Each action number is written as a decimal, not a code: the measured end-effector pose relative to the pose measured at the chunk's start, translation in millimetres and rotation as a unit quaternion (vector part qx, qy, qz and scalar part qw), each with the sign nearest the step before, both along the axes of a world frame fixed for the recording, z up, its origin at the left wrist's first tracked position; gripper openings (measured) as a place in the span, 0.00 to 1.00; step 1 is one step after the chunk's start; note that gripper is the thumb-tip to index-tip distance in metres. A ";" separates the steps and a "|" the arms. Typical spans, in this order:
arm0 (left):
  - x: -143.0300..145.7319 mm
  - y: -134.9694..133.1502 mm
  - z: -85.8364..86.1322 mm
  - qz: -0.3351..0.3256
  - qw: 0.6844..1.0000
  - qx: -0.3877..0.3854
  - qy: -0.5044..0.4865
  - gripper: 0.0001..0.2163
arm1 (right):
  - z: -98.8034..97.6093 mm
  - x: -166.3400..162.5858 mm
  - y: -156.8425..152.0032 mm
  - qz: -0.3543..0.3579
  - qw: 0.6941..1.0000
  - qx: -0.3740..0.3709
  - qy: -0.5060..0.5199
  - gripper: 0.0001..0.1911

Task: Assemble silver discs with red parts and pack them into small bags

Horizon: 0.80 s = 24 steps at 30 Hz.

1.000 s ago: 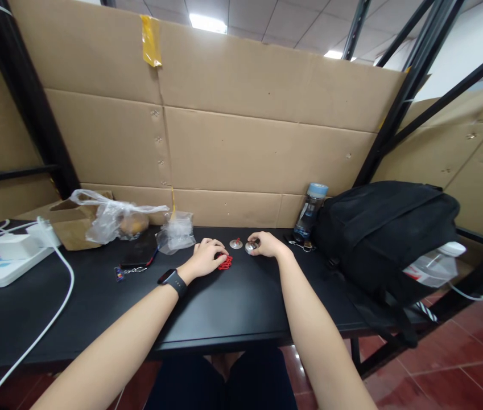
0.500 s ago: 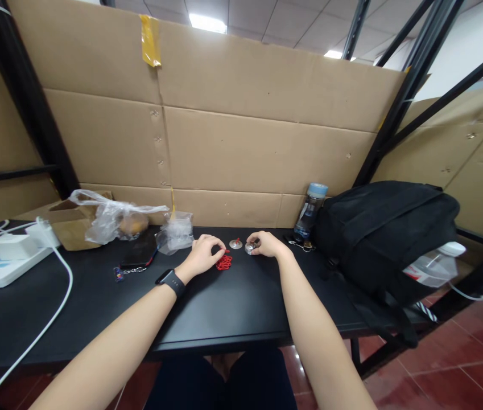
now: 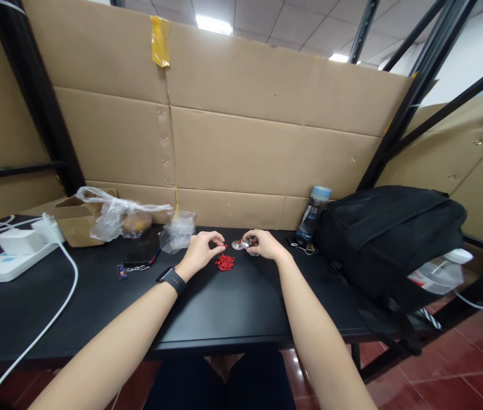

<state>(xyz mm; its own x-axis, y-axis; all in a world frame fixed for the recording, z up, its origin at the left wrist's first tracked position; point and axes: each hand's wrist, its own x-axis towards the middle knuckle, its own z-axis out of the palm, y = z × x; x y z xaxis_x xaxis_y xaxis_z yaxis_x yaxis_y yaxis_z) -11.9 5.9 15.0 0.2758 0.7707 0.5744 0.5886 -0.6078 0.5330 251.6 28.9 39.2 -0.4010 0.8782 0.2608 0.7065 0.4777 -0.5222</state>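
Note:
My left hand (image 3: 204, 249), with a dark watch on its wrist, pinches a small red hook-like piece (image 3: 225, 245) between thumb and fingertips. Just below it lies a pile of similar red pieces (image 3: 225, 262) on the black table. To the right, my right hand (image 3: 263, 246) has its fingers closed on a clear, shiny suction cup (image 3: 245, 243), raised slightly off the table. Another clear suction cup (image 3: 236, 245) rests flat beside it, partly covered. More shiny cups appear under my right fingers, mostly hidden.
A phone (image 3: 141, 254) with a chain, plastic bags (image 3: 178, 230) and a power strip (image 3: 15, 259) with white cables are on the left. A water bottle (image 3: 313, 215), keys (image 3: 309, 248) and a black backpack (image 3: 386, 239) stand right. Cardboard (image 3: 267, 154) walls the back.
My right hand has lifted a suction cup and tilted it toward the left. My left hand has moved up, away from the red pile, with a red piece in its fingertips.

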 end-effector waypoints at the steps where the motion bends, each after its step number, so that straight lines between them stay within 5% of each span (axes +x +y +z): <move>1: -0.5 0.4 0.2 0.002 1.000 -0.002 -0.006 0.06 | -0.2 -4.6 -1.0 0.016 1.000 0.006 0.024 0.21; 11: -5.4 3.1 2.3 0.041 0.999 0.018 -0.007 0.08 | 0.1 -54.6 -17.0 0.074 0.965 0.010 0.251 0.27; 24: -3.9 1.5 3.4 0.049 0.998 0.047 -0.014 0.04 | -5.2 -76.3 -25.1 0.093 0.936 -0.044 0.336 0.27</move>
